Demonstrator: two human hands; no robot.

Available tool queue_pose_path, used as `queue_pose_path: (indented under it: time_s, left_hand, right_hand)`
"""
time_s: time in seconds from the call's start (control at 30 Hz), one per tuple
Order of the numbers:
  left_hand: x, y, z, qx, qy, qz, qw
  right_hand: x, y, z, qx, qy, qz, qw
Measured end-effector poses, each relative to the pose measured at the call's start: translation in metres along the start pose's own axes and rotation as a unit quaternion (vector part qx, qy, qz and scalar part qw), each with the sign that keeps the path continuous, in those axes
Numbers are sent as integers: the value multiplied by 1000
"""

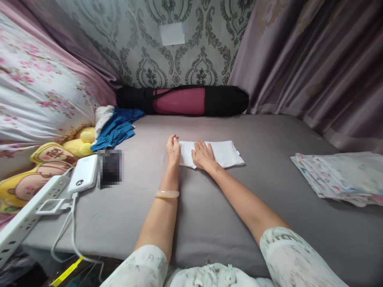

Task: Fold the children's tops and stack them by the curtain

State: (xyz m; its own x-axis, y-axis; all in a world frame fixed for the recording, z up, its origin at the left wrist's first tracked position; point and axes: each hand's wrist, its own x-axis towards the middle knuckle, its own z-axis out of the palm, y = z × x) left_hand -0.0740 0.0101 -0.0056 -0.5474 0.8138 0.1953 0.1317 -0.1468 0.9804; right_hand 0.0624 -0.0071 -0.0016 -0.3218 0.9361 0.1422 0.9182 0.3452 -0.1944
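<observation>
A folded white cloth [225,153] lies flat in the middle of the grey bed surface [209,207]. At its left edge is my left hand [173,148], turned on its side with the fingers curled in; the hand hides whether the edge is pinched. My right hand [203,153] rests palm down on the left half of the cloth, fingers spread and stretched away from me. A small tag shows at the cloth's right edge.
Folded patterned cloths [341,175] lie at the right. A black and red bag [179,100] lies along the back. On the left are a blue garment [115,127], a yellow plush [48,169], a power bank [83,173], a power strip [32,215] and cables.
</observation>
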Motion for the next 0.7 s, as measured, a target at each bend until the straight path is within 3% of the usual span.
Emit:
queue_pose_path:
  time_s: [0.17,0.4,0.7]
  left_hand:
    - [1,0,-3,-62,15,-66,996]
    - [1,9,-10,-114,44,-137,983]
    - [3,15,-14,-145,90,-175,970]
  right_hand:
    - [6,-10,-5,3,-13,1,1000]
    - [9,-26,4,11,-17,-4,1000]
    - [15,-44,2,23,-32,-17,999]
